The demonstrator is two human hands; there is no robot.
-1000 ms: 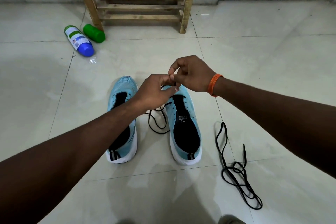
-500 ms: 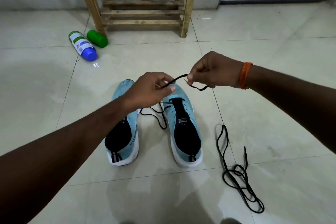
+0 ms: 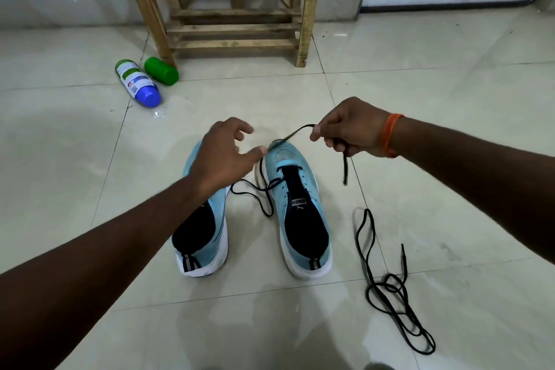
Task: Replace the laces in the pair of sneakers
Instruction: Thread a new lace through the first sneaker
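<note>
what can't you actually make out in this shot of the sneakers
Left sneaker toe and eyelets: head view, hidden behind the left hand and forearm.
Black lace near the left thumb: motion-blurred, contact unclear.
Bottle label text: too small.
Wooden rack top: cut off by the upper edge.

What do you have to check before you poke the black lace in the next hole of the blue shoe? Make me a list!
1. Right hand pinches the lace: ok.
2. Lace tip hangs free below that hand: ok.
3. Left hand holds the lace too: not ok, its fingers are spread open.
4. Lace started in the shoe beside the spare lace: ok, it enters near the front holes.
5. No knots in the slack lying on the floor: cannot tell.
6. Spare lace ready on the floor: ok.
</note>
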